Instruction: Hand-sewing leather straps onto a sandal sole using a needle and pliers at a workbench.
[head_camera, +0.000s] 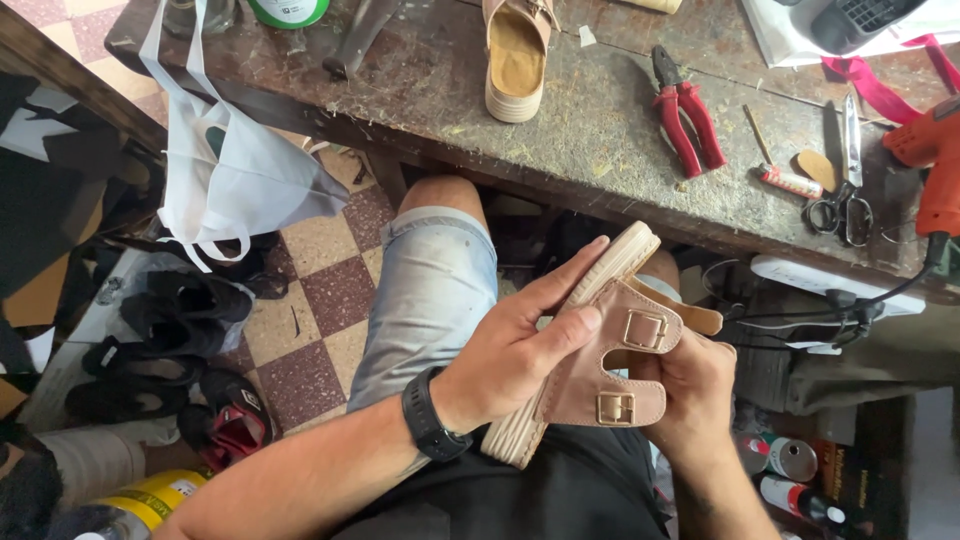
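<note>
I hold a beige two-strap sandal (612, 365) with gold buckles and a pale ribbed sole on its side over my lap. My left hand (520, 345) wraps the sole edge, fingers stretched along it, a black watch on the wrist. My right hand (690, 385) grips the sandal from beneath on the strap side. A matching sandal (515, 55) lies sole-down on the worn workbench (600, 130) ahead of me.
Red-handled pliers (685, 115), scissors (845, 195), a small knife and an orange power tool (935, 160) lie on the bench's right side. A white bag (225, 170) hangs off the left edge. Dark shoes (180, 320) sit on the tiled floor, cans at lower right.
</note>
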